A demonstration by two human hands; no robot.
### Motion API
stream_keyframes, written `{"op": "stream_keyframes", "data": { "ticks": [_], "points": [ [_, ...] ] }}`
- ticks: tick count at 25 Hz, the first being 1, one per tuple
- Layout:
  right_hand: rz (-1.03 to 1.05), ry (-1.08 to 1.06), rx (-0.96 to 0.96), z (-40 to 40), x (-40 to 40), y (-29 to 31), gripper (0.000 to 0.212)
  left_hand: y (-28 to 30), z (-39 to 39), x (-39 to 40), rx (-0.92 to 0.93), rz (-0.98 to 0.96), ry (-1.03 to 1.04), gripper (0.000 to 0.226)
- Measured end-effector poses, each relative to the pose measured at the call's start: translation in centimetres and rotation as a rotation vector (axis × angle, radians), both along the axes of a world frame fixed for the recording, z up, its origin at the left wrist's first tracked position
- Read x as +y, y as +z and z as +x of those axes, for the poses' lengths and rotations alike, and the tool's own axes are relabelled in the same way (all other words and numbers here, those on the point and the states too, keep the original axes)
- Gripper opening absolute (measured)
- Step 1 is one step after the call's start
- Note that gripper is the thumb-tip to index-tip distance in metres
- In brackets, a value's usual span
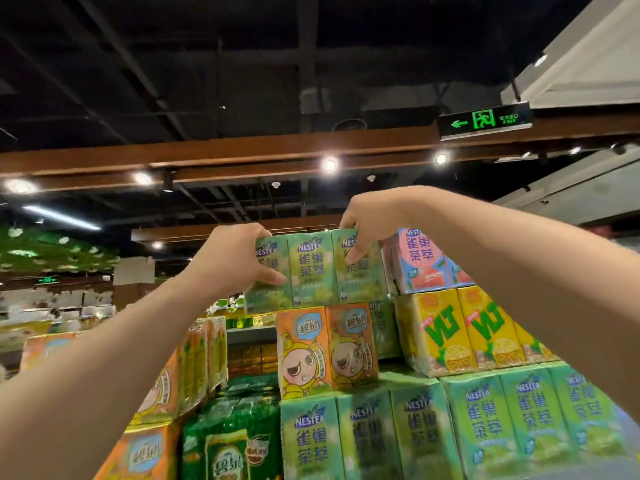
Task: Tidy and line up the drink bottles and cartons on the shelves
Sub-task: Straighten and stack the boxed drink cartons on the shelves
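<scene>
I had my left hand and right hand curled round the ends of the green Nestea pack, atop the orange pack. Shrink-wrapped, it seemed heavy, stiff and slippery; corner grips felt safest.

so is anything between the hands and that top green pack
No. The left hand grips the left end of the green pack and the right hand grips its top right, both directly on the wrap.
</scene>
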State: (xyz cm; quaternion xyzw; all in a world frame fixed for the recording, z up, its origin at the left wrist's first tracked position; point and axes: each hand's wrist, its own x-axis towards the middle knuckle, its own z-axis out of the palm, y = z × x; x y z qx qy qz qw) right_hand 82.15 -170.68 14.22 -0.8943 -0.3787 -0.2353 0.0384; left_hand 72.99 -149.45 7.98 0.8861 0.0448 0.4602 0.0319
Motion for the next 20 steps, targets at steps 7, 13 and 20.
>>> {"op": "stream_keyframes", "data": {
  "ticks": [7,13,20],
  "points": [
    [-0.073,-0.149,-0.291,-0.3,0.7,-2.1,0.053,0.3,1.0,0.3,0.096,0.085,0.083,0.085],
    [0.233,0.047,-0.386,-0.5,-2.5,-5.6,0.067,-1.9,1.5,-1.5,-0.036,0.104,0.217,0.101],
    [0.817,0.384,-0.328,0.1,-9.8,-5.6,0.028,-4.2,1.0,-11.3,-0.217,0.226,-0.038,0.049]
  ]
}}
